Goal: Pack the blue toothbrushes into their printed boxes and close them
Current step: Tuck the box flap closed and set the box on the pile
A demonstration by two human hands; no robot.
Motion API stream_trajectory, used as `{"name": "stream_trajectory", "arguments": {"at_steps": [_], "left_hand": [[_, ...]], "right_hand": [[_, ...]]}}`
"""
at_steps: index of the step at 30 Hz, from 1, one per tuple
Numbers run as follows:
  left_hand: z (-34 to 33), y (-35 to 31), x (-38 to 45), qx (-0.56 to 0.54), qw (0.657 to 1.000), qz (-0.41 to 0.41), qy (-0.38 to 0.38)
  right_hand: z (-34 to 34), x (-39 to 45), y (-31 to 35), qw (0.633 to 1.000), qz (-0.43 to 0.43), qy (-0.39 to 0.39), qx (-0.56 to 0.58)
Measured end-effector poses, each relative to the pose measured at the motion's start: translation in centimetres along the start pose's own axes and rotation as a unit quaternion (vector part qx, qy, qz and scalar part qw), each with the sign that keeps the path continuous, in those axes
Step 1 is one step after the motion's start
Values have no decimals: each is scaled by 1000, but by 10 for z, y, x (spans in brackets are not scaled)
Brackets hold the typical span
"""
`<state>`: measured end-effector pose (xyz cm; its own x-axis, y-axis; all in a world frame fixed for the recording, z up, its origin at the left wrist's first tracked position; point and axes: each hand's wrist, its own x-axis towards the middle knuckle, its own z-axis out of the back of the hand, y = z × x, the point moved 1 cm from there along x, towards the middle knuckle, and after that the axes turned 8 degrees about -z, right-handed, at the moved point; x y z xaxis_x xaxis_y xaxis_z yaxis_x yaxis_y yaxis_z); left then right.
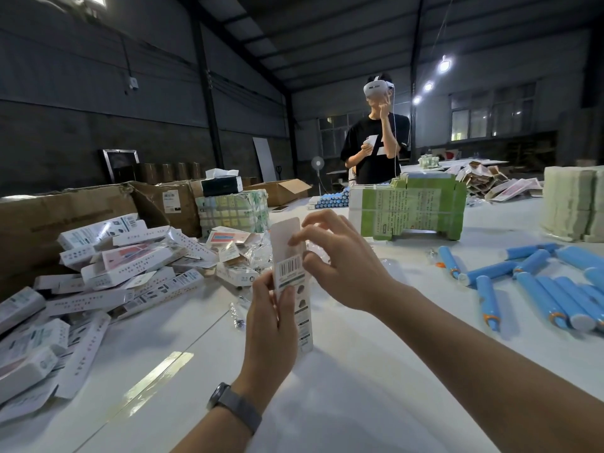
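The left hand (271, 308) grips a box (292, 282) upright above the table (376, 371), fingers curled round its lower half, thumb on the barcode face. The right hand (340, 256) is at the box's right edge, near the top, fingers (295, 238) lightly curled, their tips touching the upper panel just below the rounded top flap. Whether they pinch the card or only press it, I cannot tell.

Right of the box, well apart, toothbrushes (536, 289) lie loose on the table, running out past the frame's right edge. Left of the box a pile of boxes (114, 266) spreads to the table's left edge, with cartons (65, 220) behind it. Beyond the box stands a green bundle (408, 210) of flat cards; behind that, a person (379, 142) in a headset. Below the box the table lies bare down to the near edge, crossed only by a strip of tape (157, 377), and a bare stretch separates the box from the toothbrushes.
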<state>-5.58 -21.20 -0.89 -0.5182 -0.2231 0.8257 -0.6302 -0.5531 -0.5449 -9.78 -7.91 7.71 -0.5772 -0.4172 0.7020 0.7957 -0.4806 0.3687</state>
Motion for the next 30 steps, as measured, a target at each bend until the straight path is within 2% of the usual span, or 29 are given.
{"name": "stream_trajectory", "arguments": {"at_steps": [2, 5, 8, 12, 15, 20, 30], "left_hand": [[0, -1, 0, -27, 1000, 11, 6], [-1, -1, 0, -80, 996, 27, 32], [-1, -1, -1, -104, 994, 19, 37], [1, -3, -1, -88, 994, -12, 57], [4, -6, 0, -91, 993, -6, 78], [11, -13, 2, -85, 991, -27, 95], [14, -10, 3, -57, 993, -46, 91]], "right_hand": [[-2, 1, -2, 992, -47, 9, 117], [-5, 0, -6, 953, -101, 60, 279], [-8, -3, -10, 927, -112, 82, 348], [-10, -6, -14, 912, -116, 70, 386], [-11, -9, -16, 904, -122, 66, 405], [-11, -12, -18, 907, -112, 38, 404], [-12, -16, -20, 915, -87, 38, 392]]}}
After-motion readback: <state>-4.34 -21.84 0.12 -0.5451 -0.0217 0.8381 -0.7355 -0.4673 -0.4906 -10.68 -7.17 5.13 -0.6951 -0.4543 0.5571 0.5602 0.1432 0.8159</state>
